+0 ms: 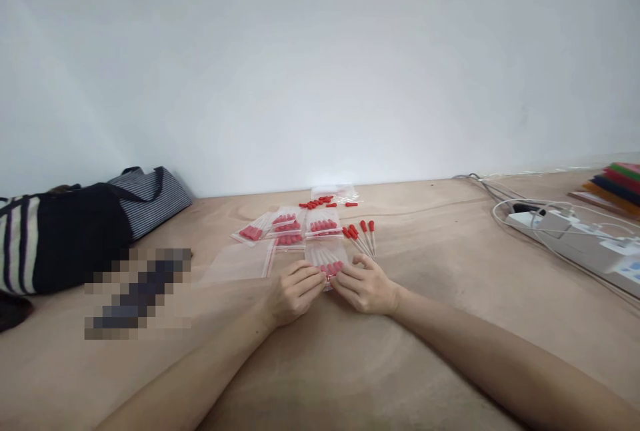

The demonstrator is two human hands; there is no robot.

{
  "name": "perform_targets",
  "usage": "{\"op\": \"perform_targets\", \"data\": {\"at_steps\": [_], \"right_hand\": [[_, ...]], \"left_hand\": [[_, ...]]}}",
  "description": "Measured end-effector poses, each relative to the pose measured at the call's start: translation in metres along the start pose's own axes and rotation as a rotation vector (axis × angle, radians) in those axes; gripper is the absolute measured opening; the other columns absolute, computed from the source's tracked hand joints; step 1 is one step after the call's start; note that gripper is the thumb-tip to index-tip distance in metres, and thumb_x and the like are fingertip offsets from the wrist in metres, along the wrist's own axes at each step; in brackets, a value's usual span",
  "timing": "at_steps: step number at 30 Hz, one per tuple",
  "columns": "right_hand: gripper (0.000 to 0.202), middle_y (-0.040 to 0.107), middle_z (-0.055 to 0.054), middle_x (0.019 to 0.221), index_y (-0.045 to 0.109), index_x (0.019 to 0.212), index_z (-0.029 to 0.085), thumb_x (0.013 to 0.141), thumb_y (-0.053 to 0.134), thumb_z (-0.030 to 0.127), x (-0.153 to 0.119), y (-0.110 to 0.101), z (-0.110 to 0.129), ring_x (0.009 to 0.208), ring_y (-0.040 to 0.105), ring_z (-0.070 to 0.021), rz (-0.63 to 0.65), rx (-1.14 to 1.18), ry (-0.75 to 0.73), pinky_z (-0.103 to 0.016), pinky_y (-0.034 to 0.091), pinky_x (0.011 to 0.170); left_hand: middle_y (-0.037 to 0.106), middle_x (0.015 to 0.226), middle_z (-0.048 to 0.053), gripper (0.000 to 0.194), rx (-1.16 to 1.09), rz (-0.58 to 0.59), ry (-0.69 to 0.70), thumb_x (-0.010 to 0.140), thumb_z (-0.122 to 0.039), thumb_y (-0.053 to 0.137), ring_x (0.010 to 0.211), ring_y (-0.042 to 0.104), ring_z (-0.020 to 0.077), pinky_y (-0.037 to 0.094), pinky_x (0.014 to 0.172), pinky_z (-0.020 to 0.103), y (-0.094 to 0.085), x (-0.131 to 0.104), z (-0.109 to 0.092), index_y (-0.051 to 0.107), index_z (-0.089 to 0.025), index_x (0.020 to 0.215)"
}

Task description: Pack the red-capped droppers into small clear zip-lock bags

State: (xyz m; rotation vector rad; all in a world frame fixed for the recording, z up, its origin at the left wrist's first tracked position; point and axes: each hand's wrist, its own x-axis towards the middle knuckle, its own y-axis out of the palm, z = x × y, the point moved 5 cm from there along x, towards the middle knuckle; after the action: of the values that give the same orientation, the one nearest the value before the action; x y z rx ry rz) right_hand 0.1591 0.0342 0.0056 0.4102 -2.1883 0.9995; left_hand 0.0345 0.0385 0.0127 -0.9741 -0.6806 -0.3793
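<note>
Between my two hands lies a clear zip bag [320, 256] with several red-bulbed droppers inside, its near edge towards me. My left hand [299, 291] pinches that edge from the left. From the right, my right hand [364, 288] pinches the same edge, its fingertips close to the left ones. Just beyond my right hand, loose droppers [370, 238] with red bulbs and pale stems rest on the table. Filled zip bags [287, 228] lie further back, some overlapping, and another filled bag [323, 224] sits right behind the one I hold. A flat clear bag [240, 264] is left of my left hand.
Loose red bulbs [315, 204] and clear stems [345, 194] lie near the wall. On the left are a dark bag with striped parts [75, 238] and a pixelated dark object [140, 294]. A white power strip [575, 234] with cables and coloured stacked items [615, 188] are on the right.
</note>
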Motion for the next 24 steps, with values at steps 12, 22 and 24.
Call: {"op": "perform_targets", "data": {"at_steps": [12,22,24], "right_hand": [[0.025,0.05,0.0,0.056,0.053,0.062,0.015,0.082,0.041,0.007,-0.017,-0.005,-0.018,0.057,0.041,-0.0109,0.072,-0.121,0.159,-0.03,0.028,0.064],[0.013,0.061,-0.007,0.088,0.045,0.087,0.018,0.088,0.033,0.016,-0.033,0.002,-0.03,0.071,0.057,-0.012,0.12,0.333,0.42,-0.023,0.039,0.056],[0.01,0.06,-0.007,0.086,0.041,0.086,0.02,0.089,0.031,0.018,-0.035,0.005,-0.034,0.078,0.059,-0.014,0.114,0.551,0.558,-0.025,0.044,0.061]], "left_hand": [[0.065,0.065,0.001,0.024,0.095,0.044,-0.121,0.089,-0.005,0.036,0.056,0.059,0.012,0.046,0.072,0.036,-0.012,0.002,0.003,0.056,-0.015,0.081],[0.068,0.079,0.003,0.023,-0.169,0.102,-0.068,0.089,-0.011,0.042,0.075,0.063,0.0138,0.048,0.081,0.032,-0.016,-0.009,0.004,0.049,-0.015,0.11],[0.067,0.088,0.006,0.025,-0.222,0.163,-0.124,0.089,-0.026,0.046,0.086,0.062,0.0167,0.048,0.082,0.032,-0.016,-0.012,0.011,0.049,-0.017,0.112]]}}
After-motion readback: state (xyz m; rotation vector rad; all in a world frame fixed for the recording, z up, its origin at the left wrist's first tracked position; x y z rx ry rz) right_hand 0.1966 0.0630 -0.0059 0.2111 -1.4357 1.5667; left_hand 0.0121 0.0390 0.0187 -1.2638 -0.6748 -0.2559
